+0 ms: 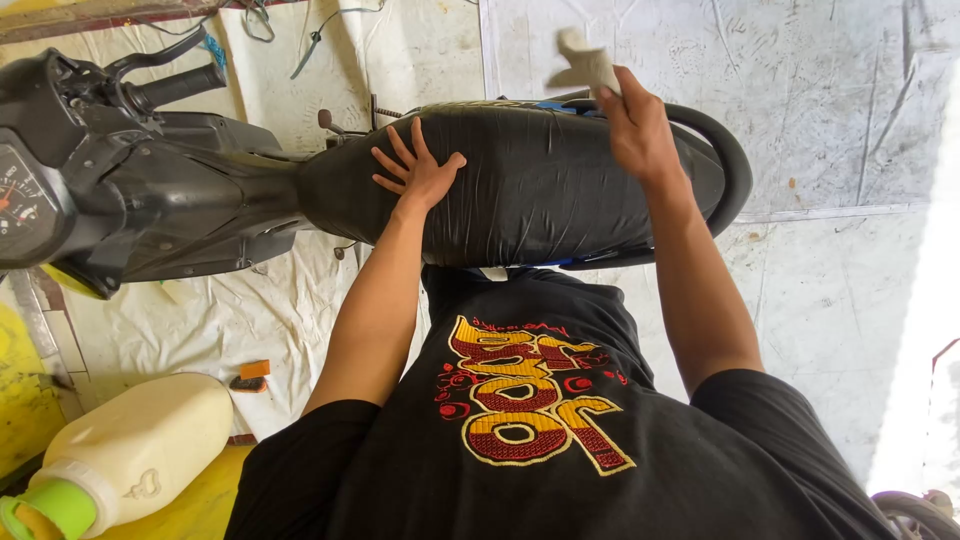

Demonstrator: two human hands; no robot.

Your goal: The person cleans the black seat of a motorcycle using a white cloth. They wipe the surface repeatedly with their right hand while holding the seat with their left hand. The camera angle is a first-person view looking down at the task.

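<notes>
A black scooter stands sideways in front of me, its long black seat [530, 185] wrapped in shiny plastic film. My left hand [415, 170] lies flat on the front part of the seat, fingers spread. My right hand [632, 125] is raised over the rear of the seat, fingers closed on a crumpled pale cloth [585, 65] that sticks up above it. A curved black grab rail [728, 155] wraps the seat's rear end, just right of that hand.
The scooter's handlebar grip [175, 85] and speedometer [20, 200] are at the left. A cream plastic jug [140, 440] with a green cap lies at the lower left on yellow flooring. White sheeting [820, 110] covers the ground. A small orange block [254, 369] lies near the jug.
</notes>
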